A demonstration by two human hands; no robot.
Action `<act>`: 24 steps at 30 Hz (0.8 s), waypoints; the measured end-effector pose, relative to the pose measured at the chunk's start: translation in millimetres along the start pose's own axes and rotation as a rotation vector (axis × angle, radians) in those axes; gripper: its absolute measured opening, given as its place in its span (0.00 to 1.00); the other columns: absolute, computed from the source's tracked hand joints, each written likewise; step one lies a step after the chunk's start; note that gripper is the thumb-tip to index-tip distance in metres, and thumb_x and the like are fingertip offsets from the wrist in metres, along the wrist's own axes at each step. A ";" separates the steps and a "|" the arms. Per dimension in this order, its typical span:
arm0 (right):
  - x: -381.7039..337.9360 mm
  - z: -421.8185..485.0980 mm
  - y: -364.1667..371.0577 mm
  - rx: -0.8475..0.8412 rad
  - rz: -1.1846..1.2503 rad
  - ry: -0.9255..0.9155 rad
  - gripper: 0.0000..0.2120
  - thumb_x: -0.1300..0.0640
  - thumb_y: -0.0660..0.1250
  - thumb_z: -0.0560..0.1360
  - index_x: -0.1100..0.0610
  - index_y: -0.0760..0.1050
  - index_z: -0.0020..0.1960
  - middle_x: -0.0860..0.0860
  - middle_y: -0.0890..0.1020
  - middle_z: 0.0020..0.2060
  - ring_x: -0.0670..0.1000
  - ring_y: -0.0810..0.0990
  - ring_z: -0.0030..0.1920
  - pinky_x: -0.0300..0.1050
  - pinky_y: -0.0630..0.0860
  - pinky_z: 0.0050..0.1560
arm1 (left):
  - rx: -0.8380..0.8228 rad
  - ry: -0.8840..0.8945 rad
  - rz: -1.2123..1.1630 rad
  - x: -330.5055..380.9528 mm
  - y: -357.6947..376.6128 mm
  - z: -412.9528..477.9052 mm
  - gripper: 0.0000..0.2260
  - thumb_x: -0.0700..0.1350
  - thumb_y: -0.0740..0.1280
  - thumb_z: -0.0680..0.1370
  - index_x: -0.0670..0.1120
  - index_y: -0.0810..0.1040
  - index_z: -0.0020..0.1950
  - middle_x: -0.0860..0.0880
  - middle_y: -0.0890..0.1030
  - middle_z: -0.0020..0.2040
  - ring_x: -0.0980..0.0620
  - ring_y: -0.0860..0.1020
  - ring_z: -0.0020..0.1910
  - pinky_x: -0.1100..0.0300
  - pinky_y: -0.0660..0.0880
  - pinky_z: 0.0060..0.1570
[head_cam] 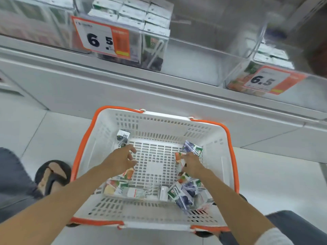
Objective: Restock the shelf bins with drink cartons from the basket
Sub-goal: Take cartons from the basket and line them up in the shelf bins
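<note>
A white basket with orange handles (219,156) stands on the floor below the shelf, with several drink cartons loose in it. My left hand (120,160) reaches into its left side with fingers loosely spread, holding nothing. It hovers between a dark carton (123,137) in the far corner and an orange-print carton (128,174) under the wrist. My right hand (192,164) grips an orange-print carton (178,157) at the right side, next to a blue-print carton (193,147). More blue cartons (184,195) lie in the near right corner.
Clear shelf bins sit above. The left bin (134,16) is stacked with white-topped cartons behind a 6.5 price tag (100,39). The middle bin (203,55) looks bare, and the right bin (247,80) holds orange cartons. My sandalled foot (53,175) is left of the basket.
</note>
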State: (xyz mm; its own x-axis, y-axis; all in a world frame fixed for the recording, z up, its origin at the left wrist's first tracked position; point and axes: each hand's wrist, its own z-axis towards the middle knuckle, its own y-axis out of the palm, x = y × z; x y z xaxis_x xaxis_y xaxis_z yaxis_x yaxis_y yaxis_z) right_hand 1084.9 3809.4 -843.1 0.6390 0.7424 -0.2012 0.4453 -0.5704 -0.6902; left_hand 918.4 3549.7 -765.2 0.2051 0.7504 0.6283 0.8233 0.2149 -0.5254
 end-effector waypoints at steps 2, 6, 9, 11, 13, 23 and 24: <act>1.9 3.7 -1.5 -0.007 -0.059 0.000 0.30 0.58 0.68 0.76 0.54 0.62 0.75 0.55 0.64 0.74 0.58 0.60 0.74 0.49 0.59 0.74 | -0.026 0.002 -0.022 3.6 9.8 4.2 0.13 0.45 0.70 0.77 0.49 0.73 0.60 0.51 0.77 0.45 0.50 0.78 0.42 0.53 0.77 0.46; 10.3 1.5 -9.5 0.100 -0.121 -0.010 0.20 0.53 0.67 0.76 0.54 0.73 0.67 0.52 0.78 0.63 0.55 0.71 0.67 0.47 0.69 0.66 | -0.069 0.010 -0.143 23.4 31.6 12.7 0.12 0.46 0.70 0.77 0.50 0.73 0.58 0.49 0.77 0.49 0.48 0.78 0.43 0.52 0.78 0.42; 7.1 -4.3 -21.3 0.149 -0.157 -0.069 0.18 0.49 0.67 0.76 0.53 0.76 0.64 0.54 0.78 0.62 0.55 0.72 0.65 0.46 0.68 0.65 | -0.083 0.029 -0.136 35.3 44.1 19.6 0.12 0.46 0.70 0.77 0.50 0.73 0.59 0.50 0.76 0.53 0.50 0.77 0.46 0.55 0.77 0.44; -3.1 -11.8 -38.2 0.218 -0.087 -0.138 0.18 0.48 0.67 0.76 0.56 0.77 0.62 0.55 0.78 0.60 0.56 0.71 0.64 0.47 0.69 0.62 | -0.058 0.052 -0.136 44.9 50.2 25.1 0.17 0.47 0.70 0.77 0.49 0.72 0.64 0.49 0.74 0.61 0.51 0.76 0.53 0.54 0.76 0.53; -18.1 -22.1 -62.2 0.232 -0.002 -0.253 0.19 0.48 0.68 0.77 0.58 0.77 0.62 0.54 0.79 0.57 0.57 0.71 0.61 0.49 0.69 0.60 | -0.057 0.075 -0.127 58.6 54.5 30.1 0.29 0.50 0.73 0.74 0.49 0.66 0.72 0.49 0.68 0.71 0.48 0.70 0.67 0.53 0.71 0.63; -9.5 -26.1 -54.2 -0.108 0.446 -0.172 0.25 0.55 0.68 0.78 0.59 0.68 0.72 0.49 0.78 0.55 0.48 0.77 0.56 0.36 0.72 0.57 | -0.061 -0.151 -0.666 43.4 57.9 38.8 0.13 0.39 0.74 0.73 0.46 0.70 0.41 0.49 0.76 0.37 0.50 0.82 0.40 0.51 0.82 0.47; -8.4 -21.5 -44.8 -0.170 0.489 -0.118 0.25 0.55 0.68 0.78 0.60 0.67 0.72 0.48 0.78 0.51 0.46 0.77 0.52 0.34 0.71 0.55 | -0.063 -0.174 -0.705 36.1 56.2 37.9 0.14 0.39 0.74 0.74 0.46 0.68 0.40 0.48 0.77 0.38 0.48 0.83 0.44 0.51 0.82 0.48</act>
State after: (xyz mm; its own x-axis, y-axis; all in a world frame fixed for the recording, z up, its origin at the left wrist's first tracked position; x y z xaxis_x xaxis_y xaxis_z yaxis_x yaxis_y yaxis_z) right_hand 1073.0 3821.2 -795.6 0.7271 0.4042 -0.5550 0.2144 -0.9016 -0.3757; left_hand 952.1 3612.5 -793.8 -0.4679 0.5368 0.7020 0.7588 0.6513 0.0077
